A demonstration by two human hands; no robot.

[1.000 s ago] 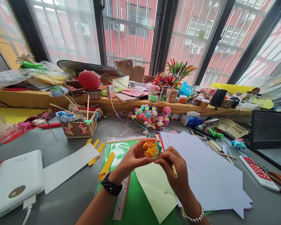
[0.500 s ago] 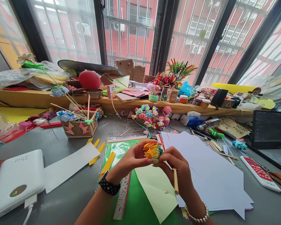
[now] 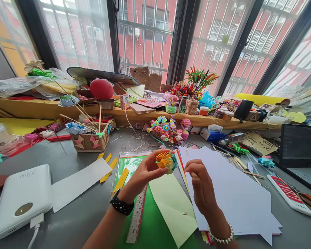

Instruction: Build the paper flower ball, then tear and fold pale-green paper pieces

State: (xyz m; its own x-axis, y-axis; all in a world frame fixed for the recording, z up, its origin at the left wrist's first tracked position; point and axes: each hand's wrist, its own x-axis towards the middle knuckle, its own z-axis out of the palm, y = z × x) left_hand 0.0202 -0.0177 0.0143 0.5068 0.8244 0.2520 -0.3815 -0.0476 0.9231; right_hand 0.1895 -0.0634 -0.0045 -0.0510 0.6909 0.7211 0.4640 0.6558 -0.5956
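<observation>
My left hand (image 3: 144,173), wearing a black watch (image 3: 121,204), pinches a folded-paper ball (image 3: 165,161) in yellow, pale green and teal. To its right, a short way off, my right hand (image 3: 204,188) is closed round a wooden stick (image 3: 194,175). The stick shows nearly end-on, with most of its length hidden by the fingers. Below both hands a pale green paper sheet (image 3: 171,205) lies over a green folder (image 3: 147,228), with a small scrap on it. A ruler (image 3: 137,218) lies left of the sheet. Yellow paper strips (image 3: 121,180) rest near my left wrist.
White paper sheets (image 3: 230,193) are stacked at right, beside a red-and-white calculator (image 3: 289,193) and a laptop (image 3: 300,148). A white power bank (image 3: 23,197) lies at left. Behind stand a cardboard basket (image 3: 90,143), a flower arrangement (image 3: 165,129) and a crowded window ledge (image 3: 145,117).
My right hand has moved away from the paper ball to the right, and the stick has turned from hanging down to nearly end-on. My left hand still holds the ball.
</observation>
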